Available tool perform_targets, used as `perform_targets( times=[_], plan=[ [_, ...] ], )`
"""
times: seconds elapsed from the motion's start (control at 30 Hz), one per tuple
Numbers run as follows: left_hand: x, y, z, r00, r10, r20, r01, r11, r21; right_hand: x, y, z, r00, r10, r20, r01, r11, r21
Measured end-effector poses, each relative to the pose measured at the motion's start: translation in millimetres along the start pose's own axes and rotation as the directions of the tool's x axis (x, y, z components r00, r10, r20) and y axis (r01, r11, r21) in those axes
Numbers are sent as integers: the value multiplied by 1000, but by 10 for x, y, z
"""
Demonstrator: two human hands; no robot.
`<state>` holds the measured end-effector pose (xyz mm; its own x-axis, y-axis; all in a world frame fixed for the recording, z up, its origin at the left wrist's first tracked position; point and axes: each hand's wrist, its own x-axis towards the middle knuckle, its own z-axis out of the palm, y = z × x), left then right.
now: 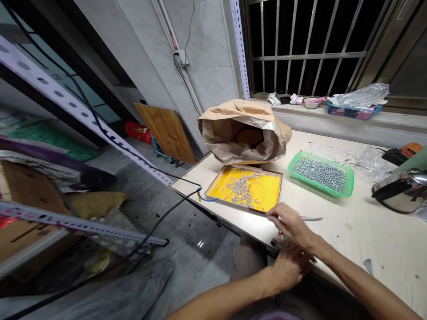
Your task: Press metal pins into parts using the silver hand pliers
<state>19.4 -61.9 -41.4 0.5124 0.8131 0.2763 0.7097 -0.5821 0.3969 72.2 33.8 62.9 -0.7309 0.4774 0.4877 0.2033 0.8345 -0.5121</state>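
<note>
My right hand (292, 226) is at the table's front edge, beside the near right corner of a shallow tray (280, 189) with a yellow bottom. Its fingers are bent and drawn together; whatever they hold is too small to name. Just below it, my left hand (289, 265) is curled in at the table edge, its fingertips partly hidden under the right hand. A small red spot shows between the two hands. Many small metal pins (243, 189) lie scattered in the tray. A green plastic basket (350, 180) filled with small grey metal pieces (320, 173) stands to the right.
Behind the tray lies an open brown paper sack (247, 109). A metal kettle (408, 189) and crumpled clear plastic (368, 162) are on the right. Black cable (167, 213) crosses to the table's left corner. A blue basket (353, 111) sits on the windowsill.
</note>
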Motion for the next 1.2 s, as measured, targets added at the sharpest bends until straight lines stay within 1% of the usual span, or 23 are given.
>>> perform_targets(
  times=[0.03,0.1,0.13,0.17,0.2,0.27,0.3,0.37,0.43,0.5,0.57,0.6,0.67,0.73,0.77,0.8,0.87,0.93,0.97,1.0,1.03,1.13,1.2],
  plan=[
    [4,-23,-76,999,21,-41,-21,1000,11,101,13,-138,994,8,-112,-7,1000,1],
    [25,-135,-293,991,18,-135,-12,999,43,297,135,-479,955,33,-296,-65,993,-101],
    [44,-223,-430,983,-33,-178,45,997,66,375,248,-662,931,48,-361,-118,978,-174],
    [71,-327,-580,967,-131,-217,152,985,84,431,389,-838,912,76,-402,-181,956,-229],
    [106,-443,-736,934,-265,-239,297,949,109,462,545,-996,898,117,-424,-247,932,-265],
    [195,-675,-1033,841,-511,-180,538,823,182,447,846,-1224,878,218,-427,-372,871,-321],
    [245,-778,-1158,782,-614,-110,622,754,212,405,960,-1284,869,272,-413,-426,836,-347],
    [348,-936,-1336,666,-745,47,712,653,259,272,1060,-1290,858,336,-390,-483,787,-384],
    [443,-1027,-1416,592,-789,166,737,613,286,93,973,-1169,871,350,-345,-473,789,-393],
    [525,-1067,-1431,555,-797,238,735,604,307,-113,746,-967,902,346,-256,-422,829,-367],
    [590,-1079,-1426,527,-802,282,729,597,335,-329,463,-733,927,358,-114,-376,871,-317],
    [616,-1080,-1426,518,-804,293,725,594,349,-434,329,-617,927,374,-37,-368,882,-296],
    [652,-1074,-1441,517,-803,295,716,595,365,-624,108,-408,895,429,119,-381,877,-293],
    [664,-1048,-1467,529,-799,286,706,601,375,-770,-29,-247,831,509,224,-417,837,-353],
    [659,-1023,-1478,544,-795,269,700,606,377,-822,-67,-189,795,549,258,-432,811,-395],
    [645,-989,-1482,572,-784,242,694,620,366,-862,-87,-148,760,584,284,-441,785,-435],
    [592,-889,-1459,649,-733,204,682,680,269,-911,-88,-113,711,631,310,-439,744,-504],
    [509,-759,-1380,709,-669,223,670,738,83,-942,-56,-131,696,653,300,-427,711,-559],
    [462,-689,-1319,718,-647,256,673,740,-19,-956,-34,-152,698,657,284,-420,697,-581],
    [414,-621,-1248,708,-639,300,690,716,-104,-973,-12,-175,704,658,267,-415,686,-598],
    [370,-558,-1171,684,-645,340,720,673,-171,-992,10,-198,710,659,251,-412,677,-610],
    [283,-426,-942,575,-690,439,818,489,-303,-1057,57,-236,726,648,228,-403,671,-622],
    [270,-386,-833,527,-697,485,849,403,-342,-1098,71,-231,737,639,221,-397,674,-624]
  ],
)
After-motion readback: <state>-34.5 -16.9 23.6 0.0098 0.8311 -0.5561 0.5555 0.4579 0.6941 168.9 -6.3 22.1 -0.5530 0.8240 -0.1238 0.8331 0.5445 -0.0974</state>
